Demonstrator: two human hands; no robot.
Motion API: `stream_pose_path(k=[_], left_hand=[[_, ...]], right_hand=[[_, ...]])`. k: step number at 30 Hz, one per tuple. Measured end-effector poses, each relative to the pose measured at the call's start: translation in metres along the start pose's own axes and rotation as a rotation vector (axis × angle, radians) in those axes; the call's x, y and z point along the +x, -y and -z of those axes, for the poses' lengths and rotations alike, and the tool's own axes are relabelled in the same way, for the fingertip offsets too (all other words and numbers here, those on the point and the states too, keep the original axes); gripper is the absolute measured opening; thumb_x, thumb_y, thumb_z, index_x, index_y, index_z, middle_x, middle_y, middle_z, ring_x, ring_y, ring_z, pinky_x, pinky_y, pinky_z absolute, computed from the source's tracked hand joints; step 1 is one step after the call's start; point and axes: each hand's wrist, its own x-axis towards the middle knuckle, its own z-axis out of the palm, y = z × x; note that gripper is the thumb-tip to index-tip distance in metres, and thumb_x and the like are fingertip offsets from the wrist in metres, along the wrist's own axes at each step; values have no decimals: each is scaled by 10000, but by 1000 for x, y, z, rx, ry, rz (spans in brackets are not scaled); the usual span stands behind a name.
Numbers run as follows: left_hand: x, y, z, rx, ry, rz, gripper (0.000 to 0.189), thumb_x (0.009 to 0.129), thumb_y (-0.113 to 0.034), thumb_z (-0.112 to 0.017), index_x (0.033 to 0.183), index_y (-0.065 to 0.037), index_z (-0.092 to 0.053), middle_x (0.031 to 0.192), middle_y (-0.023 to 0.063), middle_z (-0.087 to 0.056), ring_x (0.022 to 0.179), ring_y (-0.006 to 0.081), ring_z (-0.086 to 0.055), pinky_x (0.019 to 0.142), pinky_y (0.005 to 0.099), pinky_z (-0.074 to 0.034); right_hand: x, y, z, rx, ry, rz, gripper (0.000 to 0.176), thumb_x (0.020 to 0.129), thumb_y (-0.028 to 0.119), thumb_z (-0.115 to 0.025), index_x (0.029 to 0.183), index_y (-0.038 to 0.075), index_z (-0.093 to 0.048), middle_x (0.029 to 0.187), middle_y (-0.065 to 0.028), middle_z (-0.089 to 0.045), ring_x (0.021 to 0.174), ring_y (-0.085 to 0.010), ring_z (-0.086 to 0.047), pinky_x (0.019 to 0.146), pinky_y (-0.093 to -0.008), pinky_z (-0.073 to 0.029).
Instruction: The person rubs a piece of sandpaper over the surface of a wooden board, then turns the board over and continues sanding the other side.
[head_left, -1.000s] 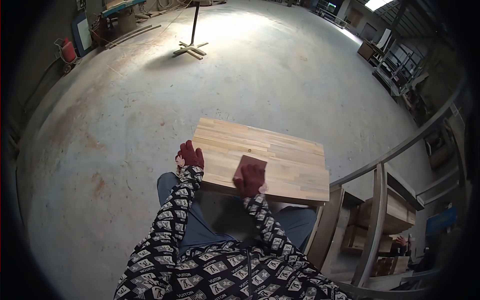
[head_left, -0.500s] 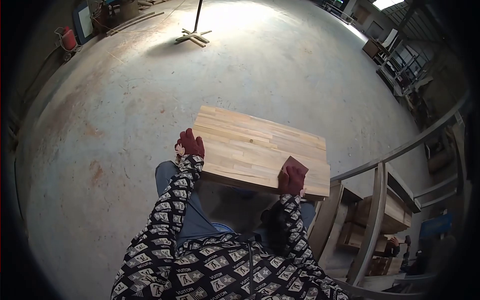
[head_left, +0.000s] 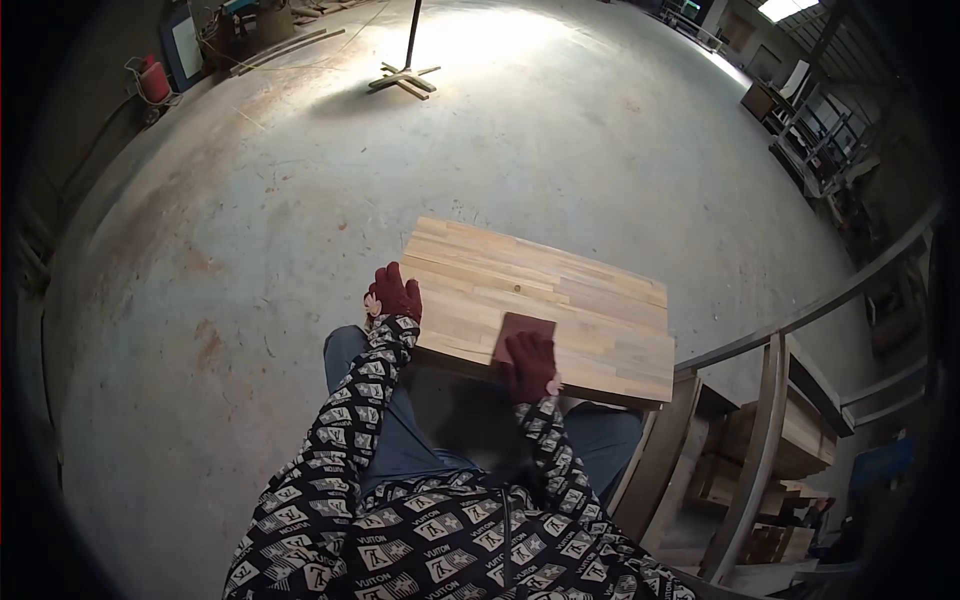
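A rectangular wooden board [head_left: 590, 315], made of pale glued strips with a small dark knot, lies across my knees. My left hand [head_left: 397, 292], in a dark red glove, grips the board's left edge. Under the fingers of my right hand [head_left: 530, 366], gloved the same way, is a reddish-brown sheet of sandpaper [head_left: 524, 324]. It rests on the board's surface close to the near edge, and the hand hides its lower part.
A metal frame rack [head_left: 765, 420] with wooden pieces [head_left: 800, 435] on it stands close by on my right. Ahead on the concrete floor [head_left: 250, 330] is a pole on a crossed wooden base [head_left: 404, 80]. A red cylinder [head_left: 153, 80] stands at the far left.
My right hand has slid left along the board with the sandpaper, from near its right end to about the middle. My left hand keeps its place on the board's edge.
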Motion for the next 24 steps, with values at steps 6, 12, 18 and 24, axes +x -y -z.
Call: stream_pose_path(k=[6, 12, 18, 24], left_hand=[[2, -7, 5, 26, 37, 45, 488, 888, -304, -670, 1293, -87, -507, 1155, 169, -578, 987, 391, -619, 845, 538, -489], [2, -6, 1, 61, 24, 34, 481, 893, -326, -658, 1282, -87, -506, 1142, 153, -565, 980, 361, -623, 852, 522, -487], [2, -2, 4, 57, -1, -4, 494, 892, -324, -657, 1297, -81, -513, 1159, 157, -574, 997, 369, -628, 821, 519, -506], [0, -5, 4, -9, 40, 48, 500, 899, -305, -662, 1319, -75, -518, 1183, 186, -600, 1009, 410, -617, 849, 551, -490]], right_hand=[[-37, -79, 37, -211, -132, -236, 439, 911, 358, -571, 1163, 9, -660, 1187, -236, -649, 1146, -476, -550, 1012, -578, -402], [20, -8, -26, -161, -160, -108, 359, 838, 319, -632, 1055, 32, -621, 1027, -191, -604, 1050, -422, -550, 914, -543, -410], [32, 14, -38, 4, 8, 13, 459, 793, 282, -686, 1172, 36, -606, 1154, -190, -609, 1147, -404, -526, 991, -533, -390], [-23, -92, 28, -170, -92, -254, 451, 828, 286, -618, 1188, 13, -634, 1177, -253, -624, 1139, -468, -551, 994, -565, -402]])
